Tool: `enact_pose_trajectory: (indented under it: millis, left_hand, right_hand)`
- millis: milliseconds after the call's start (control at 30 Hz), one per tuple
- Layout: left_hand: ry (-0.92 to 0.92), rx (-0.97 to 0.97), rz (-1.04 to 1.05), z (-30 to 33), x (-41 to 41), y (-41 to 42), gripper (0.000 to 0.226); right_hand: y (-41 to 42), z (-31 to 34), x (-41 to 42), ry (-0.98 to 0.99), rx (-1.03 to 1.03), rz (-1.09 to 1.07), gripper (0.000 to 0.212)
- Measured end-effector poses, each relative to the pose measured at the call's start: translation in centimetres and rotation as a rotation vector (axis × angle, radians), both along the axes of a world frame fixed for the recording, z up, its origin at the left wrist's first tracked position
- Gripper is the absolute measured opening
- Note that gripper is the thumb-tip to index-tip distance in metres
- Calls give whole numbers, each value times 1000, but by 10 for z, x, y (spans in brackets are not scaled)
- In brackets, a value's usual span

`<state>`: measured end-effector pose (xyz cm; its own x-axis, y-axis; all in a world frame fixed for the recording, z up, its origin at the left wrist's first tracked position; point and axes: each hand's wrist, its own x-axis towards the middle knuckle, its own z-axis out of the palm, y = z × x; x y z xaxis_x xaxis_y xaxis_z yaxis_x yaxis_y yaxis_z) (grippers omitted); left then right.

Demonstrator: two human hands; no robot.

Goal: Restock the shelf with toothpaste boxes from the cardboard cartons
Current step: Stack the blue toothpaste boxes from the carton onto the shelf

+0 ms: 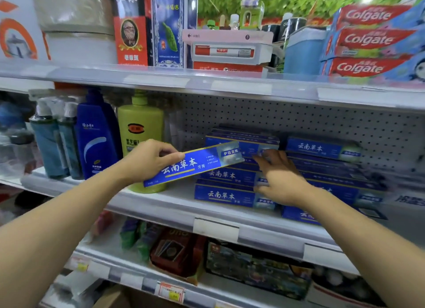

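Note:
My left hand [147,159] grips the left end of a long blue toothpaste box [195,164], held tilted in front of the middle shelf [216,225]. Behind it lies a left stack of the same blue boxes [224,194], and a second stack [322,150] rises to its right. With fingers spread and fairly straight, my right hand [279,178] rests against the right end of the left stack. The cardboard cartons are hardly in view; only a brown corner [110,298] shows at the bottom.
A green bottle [140,128], a blue bottle [96,137] and spray bottles [53,137] stand left of the stacks. Colgate boxes [372,41] and other cartons fill the top shelf. Packaged goods [253,271] sit on the lower shelf. Perforated backboard [299,117] shows above the stacks.

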<state>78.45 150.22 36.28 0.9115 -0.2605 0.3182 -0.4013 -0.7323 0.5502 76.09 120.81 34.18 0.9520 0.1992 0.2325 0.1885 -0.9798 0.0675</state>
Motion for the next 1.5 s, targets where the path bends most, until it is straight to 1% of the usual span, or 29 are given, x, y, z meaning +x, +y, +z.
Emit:
enact_pose_trajectory:
  millis: [100, 167, 300, 433, 567, 633, 700, 867, 967, 1067, 1167, 1267, 1333, 1433, 1500]
  left_hand:
    - [-89, 27, 0, 14, 20, -30, 23]
    - [-118, 57, -40, 21, 34, -50, 22]
    - [-82, 180, -98, 27, 61, -85, 35]
    - [-51, 247, -205, 23, 80, -104, 36]
    - [-14, 281, -317, 15, 98, -103, 33]
    - [-18, 296, -335, 14, 105, -102, 35]
    - [-60, 337, -313, 12, 110, -102, 39]
    - [-315, 465, -147, 1, 108, -109, 42]
    - [-395, 541, -75, -2, 98, -109, 53]
    - [-394, 615, -8, 0, 84, -102, 63]
    - [-371, 617, 26, 3, 67, -84, 67]
    - [-354, 574, 56, 1, 41, -60, 62]
    - [-335, 600, 86, -5, 22, -43, 58]
    - [-335, 599, 72, -22, -4, -14, 62]
    - [-280, 569, 67, -39, -22, 7, 62]
  right_hand:
    - [-10, 1, -19, -8, -34, 7, 72]
    - [-15, -1, -29, 2, -61, 0, 72]
    - [-22, -5, -39, -20, -106, 5, 74]
    - [-26, -9, -41, -23, -92, 0, 72]
    - [-32, -17, -40, -5, -74, -3, 72]
    - [-32, -20, -39, -8, -74, -5, 71]
    - [-31, -23, -38, -14, -77, -5, 70]
    - [-21, -26, -36, -2, -81, 7, 69]
    - [-11, -27, -39, 3, -95, 26, 66]
    - [1, -28, -45, 36, -102, 55, 70]
    - [17, -31, -52, 58, -124, 95, 75]
    - [39, -38, -60, 71, -116, 137, 75]
    - [56, -44, -66, 81, -111, 164, 73]
    - [85, -56, -75, 115, -105, 208, 71]
    - [105, -67, -81, 150, -98, 247, 74]
